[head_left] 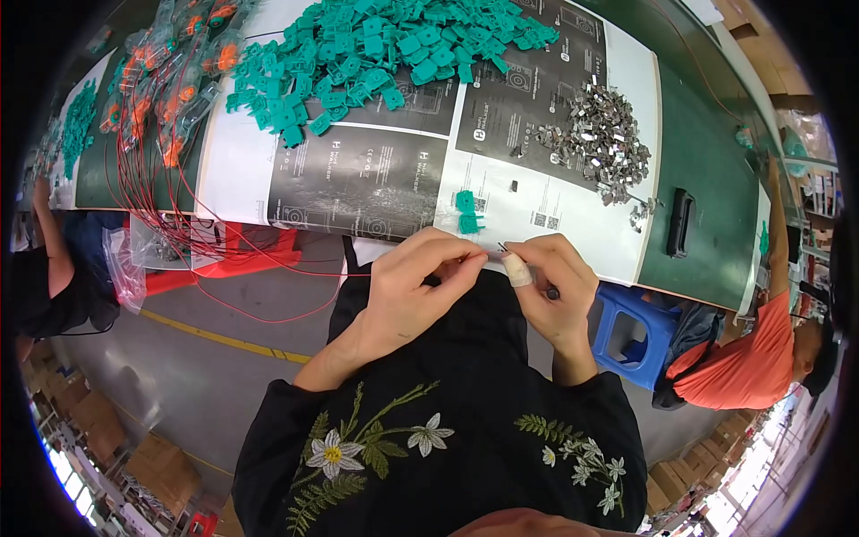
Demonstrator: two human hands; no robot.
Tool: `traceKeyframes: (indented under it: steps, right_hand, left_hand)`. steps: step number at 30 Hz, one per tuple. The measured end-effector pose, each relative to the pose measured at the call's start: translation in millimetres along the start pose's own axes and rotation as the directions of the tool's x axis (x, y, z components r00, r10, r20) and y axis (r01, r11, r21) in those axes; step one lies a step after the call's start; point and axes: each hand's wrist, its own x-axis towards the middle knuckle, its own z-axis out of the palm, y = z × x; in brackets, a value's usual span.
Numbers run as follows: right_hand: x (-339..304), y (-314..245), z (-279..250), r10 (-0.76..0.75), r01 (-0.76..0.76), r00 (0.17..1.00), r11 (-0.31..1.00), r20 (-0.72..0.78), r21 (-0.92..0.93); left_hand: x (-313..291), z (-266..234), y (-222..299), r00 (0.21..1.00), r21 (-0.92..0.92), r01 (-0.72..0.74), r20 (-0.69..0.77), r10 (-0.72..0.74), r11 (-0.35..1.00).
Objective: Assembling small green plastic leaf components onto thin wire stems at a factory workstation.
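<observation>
My left hand (pixel 416 279) is closed in a pinch at the table's near edge. A red wire (pixel 331 272) runs into it from the left; the end between the fingertips is too small to make out. Close beside it, my right hand (pixel 559 285) is closed around a thin dark tool, whose round dark end (pixel 552 293) shows below the fingers. Pale tape (pixel 516 268) wraps a digit of that hand. Just beyond the fingertips lie two small green plastic parts (pixel 467 213) on the printed sheet. A single small dark piece (pixel 514 186) rests farther off.
A large heap of green plastic parts (pixel 376 45) covers the far table. Small metal pieces (pixel 599 139) lie to the right, near a black case-like object (pixel 681 222). Red wires (pixel 134 192) hang at left from clear-and-orange parts (pixel 179 98). Co-workers sit either side; a blue stool (pixel 635 336) stands right.
</observation>
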Motion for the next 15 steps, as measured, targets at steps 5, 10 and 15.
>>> traceKeyframes:
  steps: [5, 10, 15]
  right_hand:
    - [-0.1, -2.6, -0.2, -0.019, 0.019, 1.0, 1.0, -0.005, -0.014]
    - [1.6, -1.7, 1.3, -0.062, 0.062, 0.998, 0.998, 0.01, -0.014]
    - [2.2, -0.8, 2.3, -0.099, 0.1, 0.995, 0.995, 0.02, -0.032]
  left_hand:
    - [-0.4, -0.3, 2.3, 0.999, 0.03, -0.047, -0.019, 0.048, 0.998]
    - [-0.1, -2.4, 3.2, 0.999, 0.029, -0.05, -0.001, 0.05, 0.998]
    - [-2.3, -2.3, 1.6, 0.998, 0.031, -0.056, -0.003, 0.056, 0.998]
